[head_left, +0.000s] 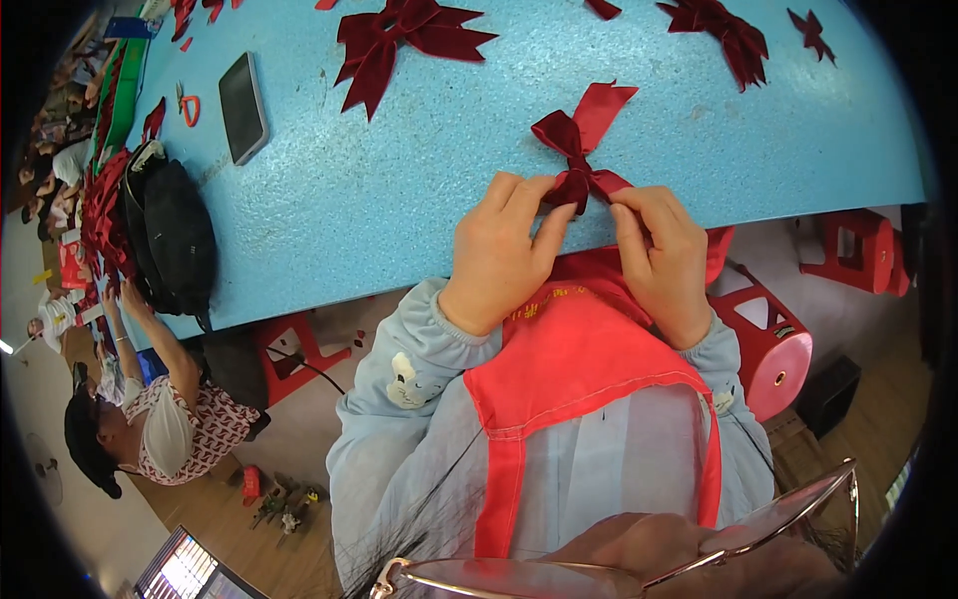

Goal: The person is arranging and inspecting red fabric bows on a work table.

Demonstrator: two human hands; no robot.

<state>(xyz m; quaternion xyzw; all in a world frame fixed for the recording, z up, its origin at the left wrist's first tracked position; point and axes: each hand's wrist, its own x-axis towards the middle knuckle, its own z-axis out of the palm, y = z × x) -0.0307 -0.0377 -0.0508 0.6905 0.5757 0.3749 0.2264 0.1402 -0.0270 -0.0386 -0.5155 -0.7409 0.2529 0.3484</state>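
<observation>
A dark red velvet ribbon bow (pixel 579 163) lies at the near edge of the blue table, between my hands. One of its tails points away from me and shows a brighter red, smooth side. My left hand (pixel 507 240) pinches the bow's lower left part between thumb and fingers. With thumb and forefinger, my right hand (pixel 654 245) grips the ribbon on the lower right. The fingertips cover the ends they hold. Light blue sleeves cover both my forearms, and a red apron (pixel 589 349) hangs below the table edge.
Larger velvet bows (pixel 399 45) (pixel 723 35) and a small bow (pixel 813 35) lie farther back on the table (pixel 329 210). To the left are a phone (pixel 242 108), orange-handled scissors (pixel 190 107) and a black bag (pixel 170 235). Another person (pixel 170 419) sits there; red stools (pixel 763 344) stand right.
</observation>
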